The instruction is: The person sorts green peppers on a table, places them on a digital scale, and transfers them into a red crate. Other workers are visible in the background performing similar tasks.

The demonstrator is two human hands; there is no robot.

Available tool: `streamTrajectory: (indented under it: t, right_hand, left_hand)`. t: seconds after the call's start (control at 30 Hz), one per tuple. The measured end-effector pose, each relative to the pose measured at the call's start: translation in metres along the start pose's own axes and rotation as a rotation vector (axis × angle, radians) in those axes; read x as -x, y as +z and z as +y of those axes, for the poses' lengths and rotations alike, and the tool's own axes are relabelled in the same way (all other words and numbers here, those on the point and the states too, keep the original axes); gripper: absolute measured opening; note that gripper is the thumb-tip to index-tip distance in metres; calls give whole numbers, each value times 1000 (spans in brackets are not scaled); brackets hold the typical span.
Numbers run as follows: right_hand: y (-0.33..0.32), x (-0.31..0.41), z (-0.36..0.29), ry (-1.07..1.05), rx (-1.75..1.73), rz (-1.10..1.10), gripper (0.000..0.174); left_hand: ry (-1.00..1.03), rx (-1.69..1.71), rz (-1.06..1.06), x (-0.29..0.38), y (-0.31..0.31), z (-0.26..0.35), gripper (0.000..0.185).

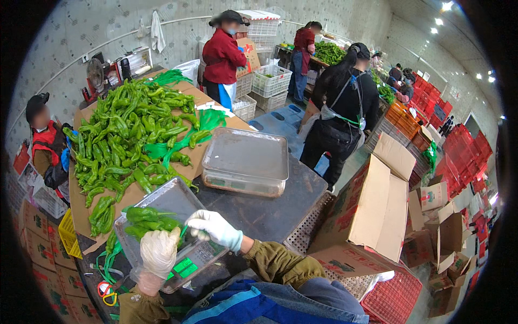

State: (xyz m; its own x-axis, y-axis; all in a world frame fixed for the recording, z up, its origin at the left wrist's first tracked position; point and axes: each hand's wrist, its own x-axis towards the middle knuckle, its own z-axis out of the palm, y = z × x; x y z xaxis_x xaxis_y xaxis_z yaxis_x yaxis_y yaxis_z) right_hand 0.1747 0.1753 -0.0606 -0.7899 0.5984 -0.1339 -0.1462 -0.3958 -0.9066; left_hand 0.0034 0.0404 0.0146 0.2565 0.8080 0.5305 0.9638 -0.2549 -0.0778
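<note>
A bundle of long green peppers (147, 220) lies on the metal tray of a digital scale (162, 198) before me. My left hand (159, 253), in a pale thin glove, is closed at the near end of the bundle; its fingers partly hide what they grip. My right hand (214, 229), in a white knit glove, pinches a thin green strip (184, 230) beside it. Whether this strip is part of a mesh bag is hard to tell. The scale's keypad (200, 253) and lit green display (185, 267) show below my hands.
A large pepper heap (129, 121) covers cardboard at the left, with green mesh bags (210, 119) beside it. A second metal-topped scale (245, 156) stands ahead. Scissors (107, 292) lie by my left wrist. An open carton (364, 214) stands right; co-workers (224, 56) stand beyond.
</note>
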Motion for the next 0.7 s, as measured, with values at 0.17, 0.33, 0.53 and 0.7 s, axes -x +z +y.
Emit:
streamTrajectory:
  t: [0.17, 0.33, 0.53, 0.7]
  right_hand:
    - [21, -15, -9, -66, 25, 77, 22]
    - [22, -16, 10, -79, -114, -260, 19]
    - [29, 0, 7, -40, -291, -171, 29]
    - [36, 12, -4, -131, -145, -116, 44]
  left_hand:
    - [-76, 171, -54, -4, 7, 11, 25]
    - [-332, 487, 234, 1, 25, 14, 23]
    - [-659, 654, 321, 1, 40, 18, 28]
    - [-698, 542, 212, 9, 41, 15, 20]
